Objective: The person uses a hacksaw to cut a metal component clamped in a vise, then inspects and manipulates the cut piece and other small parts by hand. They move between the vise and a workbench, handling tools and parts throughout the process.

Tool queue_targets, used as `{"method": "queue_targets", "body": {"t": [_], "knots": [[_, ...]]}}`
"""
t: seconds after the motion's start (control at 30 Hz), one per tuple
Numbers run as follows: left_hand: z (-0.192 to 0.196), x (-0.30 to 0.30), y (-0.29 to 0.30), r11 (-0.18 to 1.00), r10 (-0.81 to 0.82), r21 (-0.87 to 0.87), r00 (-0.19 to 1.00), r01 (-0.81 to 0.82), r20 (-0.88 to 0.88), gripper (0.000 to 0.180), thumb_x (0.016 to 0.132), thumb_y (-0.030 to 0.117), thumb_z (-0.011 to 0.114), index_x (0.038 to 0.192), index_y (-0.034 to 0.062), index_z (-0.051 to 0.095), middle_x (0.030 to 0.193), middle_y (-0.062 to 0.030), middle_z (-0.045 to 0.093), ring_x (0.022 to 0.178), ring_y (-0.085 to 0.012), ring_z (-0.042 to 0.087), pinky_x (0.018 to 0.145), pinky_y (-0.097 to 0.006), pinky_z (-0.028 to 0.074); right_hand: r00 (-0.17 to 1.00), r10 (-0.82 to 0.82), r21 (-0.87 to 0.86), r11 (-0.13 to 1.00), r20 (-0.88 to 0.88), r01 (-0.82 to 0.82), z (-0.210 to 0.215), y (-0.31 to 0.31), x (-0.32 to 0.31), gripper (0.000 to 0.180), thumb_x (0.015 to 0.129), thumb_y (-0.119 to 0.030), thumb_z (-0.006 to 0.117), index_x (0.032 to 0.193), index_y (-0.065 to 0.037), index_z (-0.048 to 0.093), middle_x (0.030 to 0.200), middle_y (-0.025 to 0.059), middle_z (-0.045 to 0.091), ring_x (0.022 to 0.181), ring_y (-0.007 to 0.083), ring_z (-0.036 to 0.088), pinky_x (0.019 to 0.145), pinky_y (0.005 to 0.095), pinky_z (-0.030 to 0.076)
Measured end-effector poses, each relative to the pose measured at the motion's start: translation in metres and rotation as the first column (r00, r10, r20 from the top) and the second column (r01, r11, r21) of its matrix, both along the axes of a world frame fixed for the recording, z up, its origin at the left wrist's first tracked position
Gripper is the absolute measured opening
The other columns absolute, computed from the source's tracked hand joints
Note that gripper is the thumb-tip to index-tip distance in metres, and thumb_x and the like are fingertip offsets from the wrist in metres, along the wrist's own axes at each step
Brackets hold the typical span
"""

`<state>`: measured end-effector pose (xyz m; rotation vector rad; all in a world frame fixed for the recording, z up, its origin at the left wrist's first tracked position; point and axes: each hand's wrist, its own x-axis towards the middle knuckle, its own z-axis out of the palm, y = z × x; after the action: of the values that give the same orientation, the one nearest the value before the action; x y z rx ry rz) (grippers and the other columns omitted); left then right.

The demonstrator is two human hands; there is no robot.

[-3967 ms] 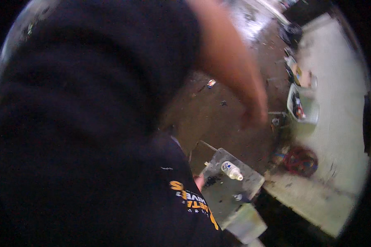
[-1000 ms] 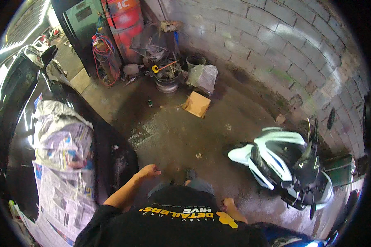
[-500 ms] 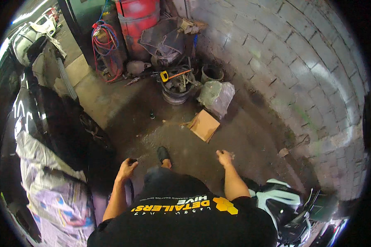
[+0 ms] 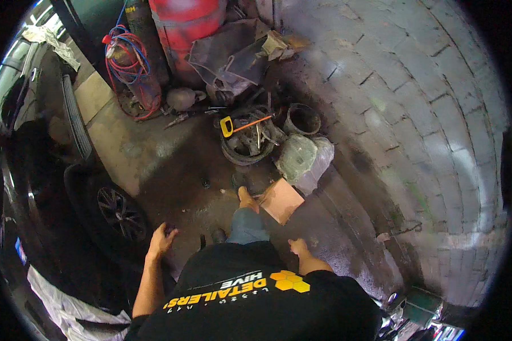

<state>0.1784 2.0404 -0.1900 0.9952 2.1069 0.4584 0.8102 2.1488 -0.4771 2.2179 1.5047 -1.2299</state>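
My left hand (image 4: 162, 237) hangs beside the black car, its fingers curled inward. A small dark spot shows between finger and thumb, too small to name. In front of my body on the right is my right hand (image 4: 297, 246), loosely closed, its palm hidden. Neither hand touches anything around it. The cardboard piece (image 4: 281, 201) lies on the floor ahead of the right hand, by my forward foot (image 4: 246, 199). Nearest to the left hand is the car's wheel (image 4: 121, 213).
Ahead, a hacksaw (image 4: 227, 127) with a yellow handle rests on a wheel rim (image 4: 242, 158) full of scrap. Beside it stand a bucket (image 4: 290, 126) and a plastic-wrapped bundle (image 4: 299, 159). Coiled hoses (image 4: 110, 68) and a red drum (image 4: 189, 28) are behind. A block wall (image 4: 404, 102) bounds the right.
I have stepped forward, and one foot is now beside the cardboard. The rim and bundle appear closer. Both hands have shifted left in the view and stay curled.
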Motion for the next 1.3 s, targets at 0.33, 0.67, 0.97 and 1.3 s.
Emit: {"method": "queue_targets", "body": {"t": [0.33,0.67,0.97,1.3], "knots": [[-0.069,0.006,0.033,0.808,0.292,-0.516,0.954,-0.285,-0.069,0.044,0.092,0.031,0.075,0.118,-0.0038,0.067,0.105,-0.0216,0.075,0.098,-0.0326,0.073,0.087,-0.041,0.055,0.955,0.057,0.043,0.998,-0.291,-0.047,-0.087,0.421,-0.282,0.045,0.097,-0.045,0.063,0.092,-0.001,0.073,0.082,0.0173,0.074,0.069,0.0288,0.069,0.069,0.0446,0.052],[-0.067,0.034,0.18,0.715,0.488,-0.637,0.858,-0.289,0.158,0.031,0.096,0.025,0.073,0.112,-0.0005,0.07,0.099,-0.0166,0.076,0.094,-0.0279,0.072,0.084,-0.039,0.055,0.273,-0.891,-0.454,0.425,-0.362,0.783,-0.19,0.698,-0.435,0.044,0.109,-0.047,0.051,0.094,-0.007,0.063,0.076,0.0057,0.067,0.06,0.0178,0.059,0.055,0.0339,0.042],[-0.082,0.025,0.248,0.696,0.493,-0.665,0.853,-0.271,0.169,0.031,0.096,0.025,0.072,0.114,-0.0011,0.07,0.103,-0.0176,0.076,0.1,-0.0293,0.073,0.089,-0.038,0.054,-0.097,-0.963,-0.453,0.028,-0.251,0.891,-0.266,0.741,-0.441,0.028,0.107,-0.039,0.058,0.106,-0.011,0.061,0.084,0.0032,0.067,0.068,0.0159,0.062,0.054,0.0277,0.044],[-0.184,0.01,0.363,0.697,0.715,-0.395,0.62,-0.598,0.324,0.038,0.102,0.025,0.068,0.129,0.0,0.063,0.124,-0.0131,0.07,0.105,-0.023,0.068,0.092,-0.036,0.054,0.618,-0.224,-0.489,0.819,-0.754,-0.3,-0.093,0.487,-0.445,0.039,0.105,-0.04,0.061,0.086,-0.005,0.063,0.067,0.0042,0.061,0.059,0.0155,0.057,0.056,0.0338,0.046]]}}
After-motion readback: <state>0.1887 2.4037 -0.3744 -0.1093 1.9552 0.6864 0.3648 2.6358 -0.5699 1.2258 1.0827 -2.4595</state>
